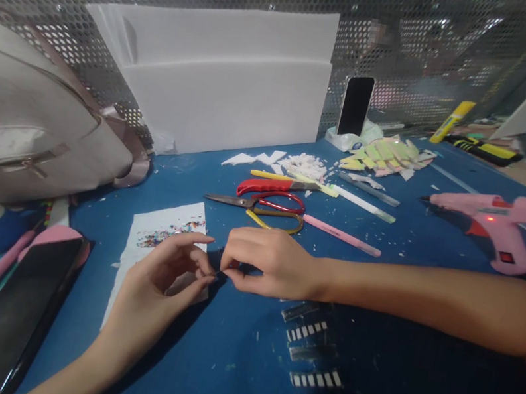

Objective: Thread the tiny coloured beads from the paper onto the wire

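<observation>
My left hand [161,277] and my right hand [272,262] meet over the blue table, fingertips nearly touching. Each pinches thumb against finger, and a tiny dark thing between them is too small to name. Under and behind my left hand lies a white sheet of paper [195,214] with many small colourful bits [160,237] scattered on it. Just beyond my right hand are scissors [228,200] and a red-handled tool [265,186]. Dark strips with white squares [307,331] lie in front of my right wrist.
A pink glue gun [497,213] with a lit light rests at right. A phone [16,310] lies front left, beside a pale bag [40,112]. Behind stand a white board [224,96] and another phone [356,105]. White pieces [303,165] and a pink pen [342,234] lie mid-table.
</observation>
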The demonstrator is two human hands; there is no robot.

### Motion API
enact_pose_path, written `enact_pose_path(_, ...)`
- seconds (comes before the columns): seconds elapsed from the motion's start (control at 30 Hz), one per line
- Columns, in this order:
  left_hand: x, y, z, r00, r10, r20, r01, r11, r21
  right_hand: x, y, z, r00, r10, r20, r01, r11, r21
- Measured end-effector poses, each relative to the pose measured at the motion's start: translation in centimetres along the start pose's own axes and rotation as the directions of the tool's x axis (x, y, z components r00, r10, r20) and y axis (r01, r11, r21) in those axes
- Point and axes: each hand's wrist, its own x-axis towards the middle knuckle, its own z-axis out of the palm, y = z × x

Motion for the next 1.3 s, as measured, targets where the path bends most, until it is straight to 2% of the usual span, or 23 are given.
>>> enact_pose_path(0.63, 0.31, -0.16, -0.39, 1.0, 0.004, 0.013, -0.005, 1.0, 0.027, 0.05, -0.09, -0.1, 1.0, 0.007, 0.004, -0.007, 1.0, 0.019)
enact_pose_path(0.9, 0.19, 0.07, 0.01, 1.0, 0.009, -0.028, -0.008, 1.0, 0.026, 0.06, -0.05, -0.12, 1.0, 0.002, 0.001, -0.002, 1.0, 0.018)
enact_pose_path(1.3, 0.31, -0.16, -0.26, 1.0, 0.021, -0.004, -0.02, 0.999, 0.027, 0.05, -0.11, -0.04, 1.0, 0.005, -0.016, -0.005, 1.0, 0.026)
